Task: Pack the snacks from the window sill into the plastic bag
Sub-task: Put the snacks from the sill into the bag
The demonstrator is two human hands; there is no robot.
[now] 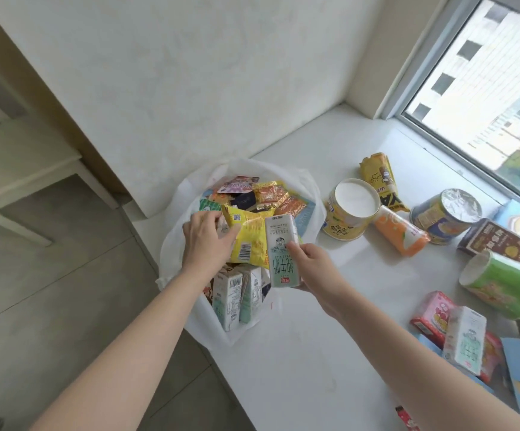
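Head view: plastic bag [307, 181] holds snack packets, seemingly several milk cartons [234, 298].

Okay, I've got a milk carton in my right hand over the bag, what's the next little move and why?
Probably lower the milk carton into the plastic bag beside the upright cartons at its near edge. Your right hand already holds it over the opening, and your left hand grips the yellow snack packet, which seems to keep that spot open.
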